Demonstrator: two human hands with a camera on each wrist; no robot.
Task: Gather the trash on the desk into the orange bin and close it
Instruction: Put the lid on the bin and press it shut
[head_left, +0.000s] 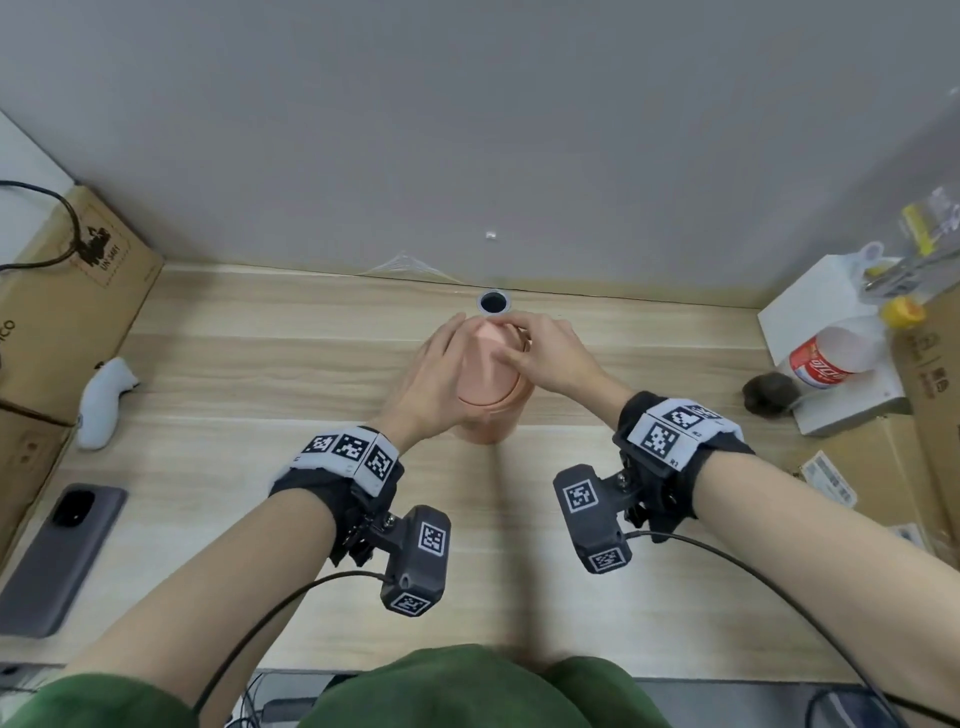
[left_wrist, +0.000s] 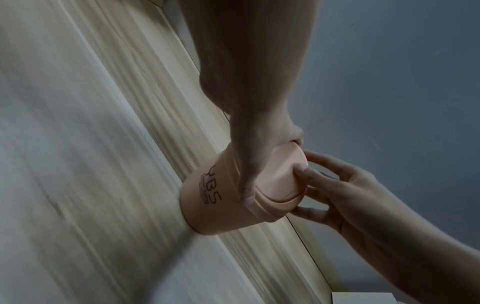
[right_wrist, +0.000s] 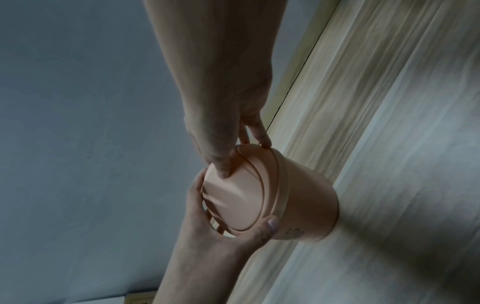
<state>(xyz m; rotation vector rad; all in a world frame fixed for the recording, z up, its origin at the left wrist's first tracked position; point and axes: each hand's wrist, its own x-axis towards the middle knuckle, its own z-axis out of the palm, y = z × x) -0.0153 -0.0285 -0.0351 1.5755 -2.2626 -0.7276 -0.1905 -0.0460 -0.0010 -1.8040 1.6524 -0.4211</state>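
The orange bin (head_left: 491, 423) stands upright mid-desk near the back wall, its domed swing lid (head_left: 485, 364) seated on top. My left hand (head_left: 439, 371) wraps the lid's left side, and in the left wrist view its thumb lies along the lid ring of the bin (left_wrist: 207, 207). My right hand (head_left: 548, 351) grips the lid from the right, with its thumb pressing on the dome (right_wrist: 233, 197) and its fingers on the far rim. The bin's inside is hidden. No loose trash shows on the desk around the bin.
A dark phone (head_left: 57, 556) and a white controller-like object (head_left: 106, 402) lie at the left beside cardboard boxes (head_left: 62, 312). At the right are a white box (head_left: 831, 322), a red-labelled bottle (head_left: 836, 356), a dark round lump (head_left: 769, 392) and more cartons (head_left: 924, 395). A cable hole (head_left: 492, 301) sits behind the bin.
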